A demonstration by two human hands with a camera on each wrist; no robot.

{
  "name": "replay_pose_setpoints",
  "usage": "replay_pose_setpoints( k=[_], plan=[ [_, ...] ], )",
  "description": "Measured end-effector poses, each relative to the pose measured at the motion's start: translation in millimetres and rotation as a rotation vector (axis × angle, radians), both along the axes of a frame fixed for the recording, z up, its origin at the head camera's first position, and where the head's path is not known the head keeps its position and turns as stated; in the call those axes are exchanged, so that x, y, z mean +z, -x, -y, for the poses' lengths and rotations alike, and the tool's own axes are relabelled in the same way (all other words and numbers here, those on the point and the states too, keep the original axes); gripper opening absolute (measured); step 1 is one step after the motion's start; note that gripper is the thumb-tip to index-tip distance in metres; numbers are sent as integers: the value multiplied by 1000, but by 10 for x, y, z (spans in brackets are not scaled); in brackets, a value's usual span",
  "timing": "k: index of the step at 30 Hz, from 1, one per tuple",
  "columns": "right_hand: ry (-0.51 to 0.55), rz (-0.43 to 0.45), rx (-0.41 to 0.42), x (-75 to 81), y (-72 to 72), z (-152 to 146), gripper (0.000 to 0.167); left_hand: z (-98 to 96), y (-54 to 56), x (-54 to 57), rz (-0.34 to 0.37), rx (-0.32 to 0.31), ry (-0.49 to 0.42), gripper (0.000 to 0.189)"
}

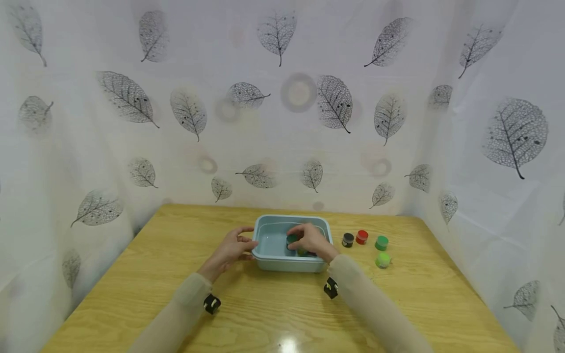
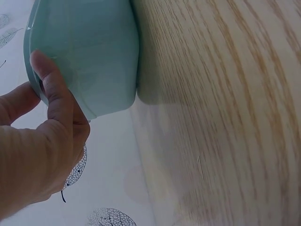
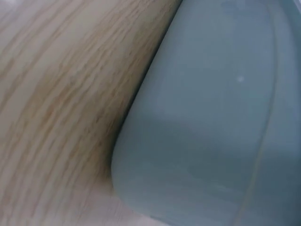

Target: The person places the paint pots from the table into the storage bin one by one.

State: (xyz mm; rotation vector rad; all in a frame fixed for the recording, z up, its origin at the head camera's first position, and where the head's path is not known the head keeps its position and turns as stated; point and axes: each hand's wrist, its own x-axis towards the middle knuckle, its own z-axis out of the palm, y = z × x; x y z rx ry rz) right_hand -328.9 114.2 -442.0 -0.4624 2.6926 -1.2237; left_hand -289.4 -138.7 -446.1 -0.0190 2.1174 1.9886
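A light blue plastic basin (image 1: 289, 265) stands on the wooden table. My left hand (image 1: 230, 251) grips its left rim; in the left wrist view the thumb and a finger (image 2: 54, 87) pinch the edge. My right hand (image 1: 312, 241) reaches inside the basin and holds a small jar with a dark green lid (image 1: 291, 239) between thumb and fingers. Beneath that hand sits a yellowish-green jar (image 1: 302, 251), partly covered. The basin's outer wall (image 3: 197, 122) fills much of the right wrist view, where the right hand is out of sight.
To the basin's right, several small jars stand on the table (image 1: 265, 304): a black one (image 1: 347, 240), a red one (image 1: 362, 238), a green one (image 1: 381, 243) and a light green one (image 1: 383, 260). A leaf-patterned curtain (image 1: 282, 142) surrounds the table's back and sides.
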Motion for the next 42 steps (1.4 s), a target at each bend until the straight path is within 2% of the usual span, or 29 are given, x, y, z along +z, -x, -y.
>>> replay_pose_setpoints(
  k=[4,12,22,26,35,42],
  plan=[
    [-35,-16,19,-22,28,12,37,-1,6,2,3,-1,-7,54],
    [-76,3,3,-29,52,13,37,-8,-4,27,7,-9,0,54],
    [-60,20,-3,-9,42,14,36,-5,2,31,9,-6,-3,55],
    [-16,36,18,-5,28,-31,36,2,-10,33,3,-5,1,55],
    [82,31,132,60,-24,-195,35,5,-21,18,4,10,8,55],
    [179,64,146,200,-90,-308,33,-1,-12,33,9,6,7,54]
  ],
)
